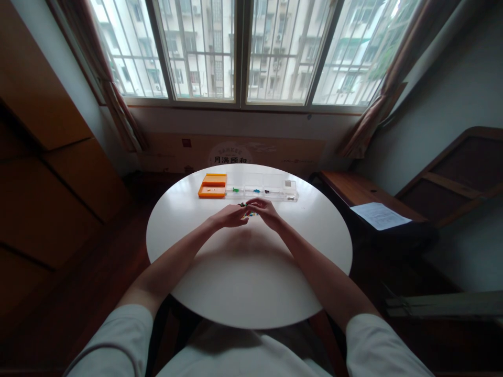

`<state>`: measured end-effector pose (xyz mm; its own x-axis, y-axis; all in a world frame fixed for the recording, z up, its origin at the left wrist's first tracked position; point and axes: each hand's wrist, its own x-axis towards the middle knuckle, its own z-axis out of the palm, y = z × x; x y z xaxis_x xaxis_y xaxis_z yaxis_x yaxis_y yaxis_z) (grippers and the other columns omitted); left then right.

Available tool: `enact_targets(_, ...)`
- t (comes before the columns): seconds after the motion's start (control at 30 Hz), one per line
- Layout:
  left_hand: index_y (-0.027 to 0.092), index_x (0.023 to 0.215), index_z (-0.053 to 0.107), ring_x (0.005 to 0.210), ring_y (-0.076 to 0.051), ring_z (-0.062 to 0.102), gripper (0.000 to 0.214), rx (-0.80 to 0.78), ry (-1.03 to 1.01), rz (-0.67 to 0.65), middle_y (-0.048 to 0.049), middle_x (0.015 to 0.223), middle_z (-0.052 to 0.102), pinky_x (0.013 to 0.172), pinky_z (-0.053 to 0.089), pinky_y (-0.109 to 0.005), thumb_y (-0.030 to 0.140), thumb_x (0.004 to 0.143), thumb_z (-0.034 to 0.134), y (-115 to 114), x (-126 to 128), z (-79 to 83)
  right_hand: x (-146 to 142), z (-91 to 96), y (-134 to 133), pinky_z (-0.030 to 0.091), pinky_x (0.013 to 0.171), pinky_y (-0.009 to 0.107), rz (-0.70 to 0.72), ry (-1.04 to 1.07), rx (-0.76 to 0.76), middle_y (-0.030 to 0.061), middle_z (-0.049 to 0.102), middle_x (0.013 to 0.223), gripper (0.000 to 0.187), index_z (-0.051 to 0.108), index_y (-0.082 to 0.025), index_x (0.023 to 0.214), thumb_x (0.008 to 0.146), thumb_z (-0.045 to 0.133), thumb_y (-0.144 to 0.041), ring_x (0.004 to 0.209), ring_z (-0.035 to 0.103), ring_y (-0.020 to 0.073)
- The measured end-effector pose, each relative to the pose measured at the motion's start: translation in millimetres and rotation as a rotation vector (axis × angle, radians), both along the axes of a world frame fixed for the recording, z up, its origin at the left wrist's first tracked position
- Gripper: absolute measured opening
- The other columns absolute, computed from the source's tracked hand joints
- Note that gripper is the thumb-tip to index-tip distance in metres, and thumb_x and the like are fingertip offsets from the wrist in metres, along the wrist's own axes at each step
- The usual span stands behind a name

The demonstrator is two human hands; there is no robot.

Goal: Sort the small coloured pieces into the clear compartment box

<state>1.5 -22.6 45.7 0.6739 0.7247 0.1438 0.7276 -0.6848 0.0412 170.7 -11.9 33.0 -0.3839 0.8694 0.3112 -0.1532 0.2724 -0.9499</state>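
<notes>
Over the white round table (236,285) my left hand (231,215) and my right hand (266,210) meet at the fingertips. A small dark piece (242,204) shows at the fingers of my left hand; its kind is too small to tell. The bent fingers of my right hand reach to the same spot, and whatever they pinch is hidden. Just below and behind the fingers lies a little heap of small coloured pieces (251,213), partly covered by my hands.
Beyond my hands stand an open orange box (212,195) and a row of clear compartments (277,198). In these lie a green piece (235,190), a blue piece (257,191) and a dark piece (267,191). A paper sheet (380,215) rests on the wooden furniture at right.
</notes>
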Motion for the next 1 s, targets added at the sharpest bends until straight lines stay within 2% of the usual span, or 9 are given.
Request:
enact_targets(0.13, 0.019, 0.109, 0.05, 0.079, -0.02, 0.061, 0.032, -0.015, 0.006, -0.024, -0.0064, 0.097, 0.063, 0.066, 0.043, -0.026, 0.028, 0.079, 0.047, 1.8, -0.4, -3.2, 0.8, -1.4, -0.6, 0.045, 0.065, 0.031, 0.031, -0.024, -0.048, 0.0034, 0.066, 0.069, 0.028, 0.065, -0.015, 0.083, 0.063, 0.071, -0.035, 0.064, 0.061, 0.0163)
enact_targets(0.23, 0.018, 0.104, 0.051, 0.08, -0.019, 0.06, 0.031, -0.042, -0.002, -0.046, -0.0071, 0.098, 0.062, 0.067, 0.043, -0.026, 0.037, 0.081, 0.047, 1.3, -0.3, -4.0, 3.3, -2.4, 0.4, 0.044, 0.065, 0.031, 0.054, -0.035, -0.054, 0.0038, 0.066, 0.069, 0.027, 0.066, -0.015, 0.083, 0.064, 0.072, -0.034, 0.063, 0.061, 0.0158)
enact_targets(0.37, 0.017, 0.106, 0.048, 0.081, -0.021, 0.059, 0.051, -0.087, -0.018, -0.076, -0.0081, 0.097, 0.06, 0.067, 0.043, -0.027, 0.058, 0.075, 0.05, -0.8, 0.8, -2.5, 5.4, -1.6, 0.7, 0.044, 0.064, 0.031, 0.088, -0.015, -0.064, 0.0044, 0.067, 0.069, 0.026, 0.067, -0.014, 0.081, 0.063, 0.073, -0.031, 0.061, 0.06, 0.0152)
enact_targets(0.43, 0.017, 0.107, 0.046, 0.083, -0.023, 0.059, 0.059, -0.123, -0.016, -0.078, -0.0081, 0.096, 0.06, 0.067, 0.042, -0.028, 0.062, 0.07, 0.053, -1.3, 1.4, -1.8, 5.9, -0.7, 0.2, 0.044, 0.064, 0.032, 0.097, -0.005, -0.079, 0.0043, 0.066, 0.068, 0.026, 0.067, -0.014, 0.081, 0.061, 0.074, -0.031, 0.06, 0.059, 0.0153)
enact_targets(0.63, 0.018, 0.109, 0.045, 0.084, -0.022, 0.058, 0.061, -0.21, -0.029, -0.06, -0.0068, 0.093, 0.06, 0.068, 0.041, -0.028, 0.063, 0.068, 0.055, -1.2, 2.3, -3.0, 7.7, -2.1, 0.7, 0.045, 0.064, 0.032, 0.137, 0.004, -0.085, 0.0045, 0.067, 0.07, 0.028, 0.067, -0.014, 0.084, 0.061, 0.074, -0.03, 0.062, 0.06, 0.0158)
enact_targets(0.8, 0.02, 0.105, 0.049, 0.077, -0.02, 0.058, 0.054, -0.221, -0.007, -0.04, -0.0053, 0.091, 0.061, 0.062, 0.039, -0.025, 0.06, 0.069, 0.056, -2.4, 2.6, -3.7, 10.8, -0.7, -1.2, 0.046, 0.066, 0.032, 0.172, -0.03, -0.124, 0.0051, 0.067, 0.071, 0.034, 0.066, -0.013, 0.086, 0.06, 0.075, -0.032, 0.063, 0.062, 0.0168)
enact_targets(1.0, 0.024, 0.116, 0.044, 0.071, -0.015, 0.057, 0.056, -0.197, -0.033, -0.083, -0.0031, 0.095, 0.06, 0.058, 0.036, -0.022, 0.054, 0.071, 0.058, -6.1, 2.8, -0.9, 15.7, 2.0, -1.1, 0.045, 0.064, 0.03, 0.157, -0.071, -0.169, 0.006, 0.067, 0.072, 0.04, 0.065, -0.014, 0.091, 0.06, 0.074, -0.037, 0.066, 0.063, 0.0181)
